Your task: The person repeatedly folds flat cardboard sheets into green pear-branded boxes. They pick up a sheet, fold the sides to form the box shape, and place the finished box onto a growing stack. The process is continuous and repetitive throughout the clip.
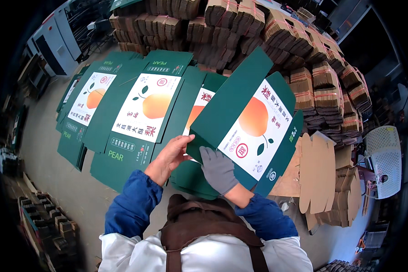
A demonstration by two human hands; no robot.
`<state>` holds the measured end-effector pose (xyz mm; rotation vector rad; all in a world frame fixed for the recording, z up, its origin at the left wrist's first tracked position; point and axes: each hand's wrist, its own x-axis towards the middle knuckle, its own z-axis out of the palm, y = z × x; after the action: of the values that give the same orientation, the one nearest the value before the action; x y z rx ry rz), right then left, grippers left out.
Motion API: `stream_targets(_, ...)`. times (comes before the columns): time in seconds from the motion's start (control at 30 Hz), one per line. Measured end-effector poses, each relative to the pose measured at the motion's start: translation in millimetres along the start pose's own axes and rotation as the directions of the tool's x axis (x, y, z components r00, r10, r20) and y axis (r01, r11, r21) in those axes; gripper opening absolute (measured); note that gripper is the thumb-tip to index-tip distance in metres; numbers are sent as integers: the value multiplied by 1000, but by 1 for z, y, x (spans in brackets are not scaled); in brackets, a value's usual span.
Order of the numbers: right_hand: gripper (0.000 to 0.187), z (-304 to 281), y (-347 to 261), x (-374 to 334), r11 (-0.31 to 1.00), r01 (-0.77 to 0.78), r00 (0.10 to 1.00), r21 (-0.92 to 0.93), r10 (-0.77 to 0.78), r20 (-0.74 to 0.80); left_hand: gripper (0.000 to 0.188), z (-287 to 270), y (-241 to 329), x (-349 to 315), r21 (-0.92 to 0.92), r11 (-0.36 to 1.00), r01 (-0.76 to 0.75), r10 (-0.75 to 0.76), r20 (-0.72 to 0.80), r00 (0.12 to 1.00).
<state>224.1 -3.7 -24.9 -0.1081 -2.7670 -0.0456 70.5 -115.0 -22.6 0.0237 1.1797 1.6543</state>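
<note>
A green printed carton (pixel 233 97), with a white panel and an orange pear picture, is held tilted in front of me by its near left corner. My left hand (pixel 170 156) is bare and pinches that corner between thumb and fingers. On my right hand (pixel 216 170) is a grey glove; its fingers press together on the carton's near edge, and the thumb is hidden. Below the held carton lies another flat green carton (pixel 190 177) of the same print, partly covered. Left of it a stack of flat pear cartons (pixel 118 161) is spread out overlapping.
Banded bundles of brown cardboard (pixel 217 41) are piled high at the back and right. Brown cardboard sheets (pixel 319 172) with rounded ends stand at the right, near a white perforated chair (pixel 381 158). A rack of dark blocks (pixel 50 222) is at the lower left.
</note>
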Motion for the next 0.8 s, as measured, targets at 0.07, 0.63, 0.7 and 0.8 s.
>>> stream_targets(0.07,48,30,-20,0,998,-18,997,57,14,72,29,-19,-12,3,-43,998,37,-44,-163,986)
stream_targets(0.63,49,254,387,179,811,-575,706,-108,558,437,10,-43,-14,-33,433,901,34,61,-202,977)
stream_targets(0.7,82,277,427,179,799,-587,757,133,482,442,10,-45,-15,-23,468,884,21,83,-201,976)
stream_targets(0.8,83,292,396,214,659,-651,741,377,444,503,17,-61,-22,-30,613,783,107,102,-296,950)
